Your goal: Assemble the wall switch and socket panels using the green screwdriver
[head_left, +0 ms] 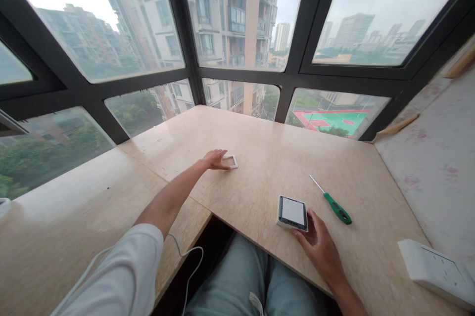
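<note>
My left hand (215,159) reaches out over the middle of the counter, fingers spread. Thumb and fingers lie on either side of a small white square frame (235,162), which rests on the counter; whether they press on it I cannot tell. Close to the front edge, my right hand (319,239) grips a white square box with a dark-edged, pale panel (293,211) on its upper face. Its thumb is at the near side and the fingers are at the right side. Right of that box lies a screwdriver (337,208) with a green handle, its shaft pointing away to the left.
The pale stone counter (260,158) runs in a corner below dark-framed windows. A white socket block (438,269) stands at the right edge, beside a papered wall (438,167). A white cable (191,249) hangs at the counter's front edge near my legs.
</note>
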Action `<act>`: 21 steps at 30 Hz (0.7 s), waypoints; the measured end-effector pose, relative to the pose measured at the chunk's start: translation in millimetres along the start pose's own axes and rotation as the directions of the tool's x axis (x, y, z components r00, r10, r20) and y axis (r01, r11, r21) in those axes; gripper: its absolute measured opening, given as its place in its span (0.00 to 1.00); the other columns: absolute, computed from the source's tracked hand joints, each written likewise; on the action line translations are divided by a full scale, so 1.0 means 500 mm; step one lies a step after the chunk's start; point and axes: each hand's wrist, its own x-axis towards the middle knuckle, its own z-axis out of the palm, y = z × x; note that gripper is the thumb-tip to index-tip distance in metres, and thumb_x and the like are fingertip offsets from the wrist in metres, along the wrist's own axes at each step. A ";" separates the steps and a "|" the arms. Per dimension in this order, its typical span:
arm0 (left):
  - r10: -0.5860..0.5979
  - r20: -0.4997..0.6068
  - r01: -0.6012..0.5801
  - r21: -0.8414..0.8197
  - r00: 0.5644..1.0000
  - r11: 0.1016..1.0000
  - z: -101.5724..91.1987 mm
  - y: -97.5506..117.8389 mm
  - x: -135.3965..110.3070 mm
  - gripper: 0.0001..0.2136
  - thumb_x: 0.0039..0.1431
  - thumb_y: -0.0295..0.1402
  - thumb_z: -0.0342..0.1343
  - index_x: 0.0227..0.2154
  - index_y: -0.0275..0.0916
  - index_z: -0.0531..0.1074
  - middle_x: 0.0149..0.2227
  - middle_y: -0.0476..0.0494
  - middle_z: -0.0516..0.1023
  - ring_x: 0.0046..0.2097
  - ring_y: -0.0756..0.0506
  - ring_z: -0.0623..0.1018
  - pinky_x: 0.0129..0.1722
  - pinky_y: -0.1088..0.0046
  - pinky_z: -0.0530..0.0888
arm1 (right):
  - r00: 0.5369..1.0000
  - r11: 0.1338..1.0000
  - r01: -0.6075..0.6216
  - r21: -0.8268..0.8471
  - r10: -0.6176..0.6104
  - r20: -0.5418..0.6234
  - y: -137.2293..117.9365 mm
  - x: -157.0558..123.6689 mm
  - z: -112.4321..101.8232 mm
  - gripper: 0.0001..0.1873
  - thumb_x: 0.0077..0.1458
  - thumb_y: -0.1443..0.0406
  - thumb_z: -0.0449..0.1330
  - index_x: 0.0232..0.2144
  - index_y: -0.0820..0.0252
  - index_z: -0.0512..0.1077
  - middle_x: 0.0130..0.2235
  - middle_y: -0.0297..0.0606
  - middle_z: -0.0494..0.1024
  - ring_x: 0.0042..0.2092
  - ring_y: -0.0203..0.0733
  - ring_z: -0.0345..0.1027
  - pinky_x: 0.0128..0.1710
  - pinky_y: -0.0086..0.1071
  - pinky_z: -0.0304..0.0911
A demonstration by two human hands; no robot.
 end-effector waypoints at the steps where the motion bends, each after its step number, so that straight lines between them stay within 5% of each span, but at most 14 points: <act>1: 0.000 -0.024 0.000 -0.007 1.000 1.000 0.002 0.007 -0.006 0.38 0.30 0.50 0.73 0.47 0.38 0.73 0.44 0.34 0.78 0.52 0.30 0.75 0.55 0.58 0.66 | 1.000 1.000 0.004 0.001 -0.004 0.000 0.000 0.000 0.000 0.40 0.54 0.45 0.59 0.61 0.59 0.60 0.60 0.51 0.70 0.61 0.59 0.65 0.59 0.52 0.63; 5: 0.047 -0.113 -0.055 -0.062 0.993 0.997 0.012 0.059 -0.021 0.37 0.43 0.51 0.68 0.53 0.32 0.70 0.48 0.27 0.74 0.50 0.30 0.76 0.52 0.54 0.69 | 1.000 1.000 0.027 -0.016 -0.027 0.005 0.005 0.000 0.004 0.40 0.54 0.46 0.59 0.63 0.59 0.58 0.61 0.52 0.69 0.61 0.60 0.65 0.59 0.53 0.63; 9: 0.195 -0.133 -0.216 -0.165 0.972 0.962 0.038 0.152 -0.024 0.37 0.41 0.47 0.70 0.54 0.37 0.70 0.47 0.33 0.75 0.44 0.36 0.79 0.48 0.60 0.73 | 0.999 0.999 0.036 -0.012 -0.036 0.012 0.009 0.000 0.009 0.42 0.54 0.47 0.60 0.64 0.60 0.56 0.62 0.53 0.67 0.62 0.60 0.63 0.59 0.54 0.62; 13: 0.291 -0.179 -0.334 -0.297 0.940 0.895 0.103 0.275 -0.032 0.36 0.47 0.45 0.68 0.58 0.39 0.65 0.52 0.34 0.75 0.51 0.37 0.77 0.51 0.61 0.73 | 0.999 0.998 0.054 0.012 -0.054 0.007 0.003 0.001 0.008 0.40 0.55 0.50 0.60 0.65 0.58 0.55 0.62 0.52 0.66 0.63 0.58 0.62 0.61 0.54 0.60; 16: 0.246 -0.282 -0.364 -0.527 0.927 0.768 0.162 0.366 -0.064 0.34 0.53 0.45 0.65 0.60 0.39 0.62 0.53 0.33 0.75 0.52 0.38 0.77 0.51 0.60 0.74 | 0.999 0.999 0.035 0.036 -0.035 -0.007 -0.004 0.001 0.003 0.40 0.55 0.52 0.61 0.65 0.59 0.54 0.63 0.53 0.66 0.63 0.58 0.62 0.61 0.55 0.60; 21: 0.465 -0.058 -0.438 -0.454 0.883 0.776 0.212 0.436 -0.150 0.38 0.47 0.46 0.69 0.60 0.40 0.63 0.56 0.33 0.74 0.56 0.34 0.75 0.57 0.56 0.70 | 1.000 0.994 0.002 0.105 0.001 -0.025 -0.009 -0.001 -0.006 0.40 0.56 0.53 0.61 0.66 0.59 0.52 0.62 0.53 0.66 0.62 0.56 0.64 0.61 0.54 0.61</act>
